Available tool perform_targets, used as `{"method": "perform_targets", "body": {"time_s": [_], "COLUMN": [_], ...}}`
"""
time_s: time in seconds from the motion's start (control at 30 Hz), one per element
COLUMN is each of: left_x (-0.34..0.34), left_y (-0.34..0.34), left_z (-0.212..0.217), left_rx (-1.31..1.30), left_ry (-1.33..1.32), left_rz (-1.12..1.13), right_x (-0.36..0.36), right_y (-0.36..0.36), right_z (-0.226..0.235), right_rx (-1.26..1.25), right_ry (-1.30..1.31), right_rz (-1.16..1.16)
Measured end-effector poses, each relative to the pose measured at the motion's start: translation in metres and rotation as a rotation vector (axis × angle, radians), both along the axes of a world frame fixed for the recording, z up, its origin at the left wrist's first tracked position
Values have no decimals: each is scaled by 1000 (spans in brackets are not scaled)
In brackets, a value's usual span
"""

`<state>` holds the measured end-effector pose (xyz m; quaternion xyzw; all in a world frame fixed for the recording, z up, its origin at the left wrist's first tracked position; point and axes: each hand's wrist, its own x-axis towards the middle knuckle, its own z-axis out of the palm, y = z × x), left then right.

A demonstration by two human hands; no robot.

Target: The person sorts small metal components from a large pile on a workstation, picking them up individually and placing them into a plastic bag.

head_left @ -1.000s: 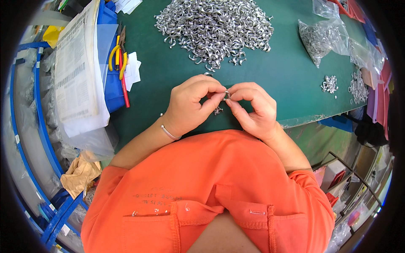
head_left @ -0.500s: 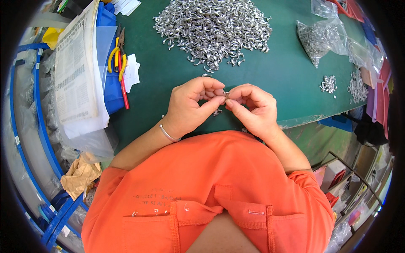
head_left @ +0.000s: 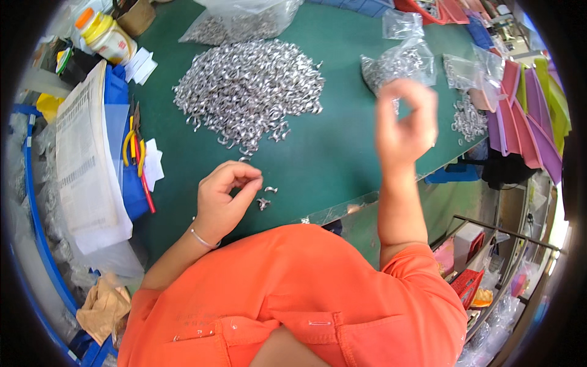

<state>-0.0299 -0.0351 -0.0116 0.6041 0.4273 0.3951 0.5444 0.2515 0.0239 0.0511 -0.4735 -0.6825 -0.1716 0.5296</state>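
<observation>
My left hand (head_left: 225, 197) rests on the green table (head_left: 330, 153) near its front edge. Its fingertips are curled against the thumb and I see nothing between them. Two small silver metal pieces (head_left: 265, 197) lie on the mat just right of those fingertips. My right hand (head_left: 406, 120) is raised above the table's right part and blurred by motion, with the fingers bent together. Whether it holds a piece is not visible. A big heap of silver metal hooks (head_left: 247, 92) lies beyond my left hand.
Clear bags of metal parts (head_left: 398, 61) and a small pile of parts (head_left: 468, 117) lie at the right. Yellow-handled pliers (head_left: 131, 145), a blue bin (head_left: 116, 98) and printed paper (head_left: 82, 159) sit at the left. Pink and purple trays (head_left: 526, 122) line the right edge.
My hands, joined over a small piece near the table edge, have parted. The right hand has swung up and to the right. The left stays by the front edge. The camera tilted.
</observation>
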Motion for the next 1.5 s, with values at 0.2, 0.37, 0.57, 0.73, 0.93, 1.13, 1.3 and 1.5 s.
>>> {"method": "perform_targets", "body": {"time_s": [0.2, 0.37, 0.57, 0.73, 0.93, 1.13, 1.3, 1.5], "left_x": [1, 2, 7, 7, 13, 12, 10, 11], "left_y": [1, 12, 19, 11, 12, 8, 6, 6], "left_z": [2, 0, 5, -4, 13, 8, 10, 14], "left_rx": [83, 303, 172, -86, -448, -441, -391, -407], "left_ry": [63, 406, 270, 37, -252, -348, -313, -313], "left_rz": [-2, 73, 23, 69, -57, -63, -76, -32], "right_x": [77, -24, -62, -70, -80, -88, -90, -89], "right_y": [39, -6, -24, -40, -64, -70, -70, -73], "right_z": [11, -26, -69, -59, -58, -64, -65, -66], "right_rx": [-69, -550, -748, -1063, -986, -739, -641, -705], "right_ry": [-256, -99, -97, 457, 948, 698, 611, 680], "right_rz": [-383, 307, 342, 434, 828, 838, 793, 731]}}
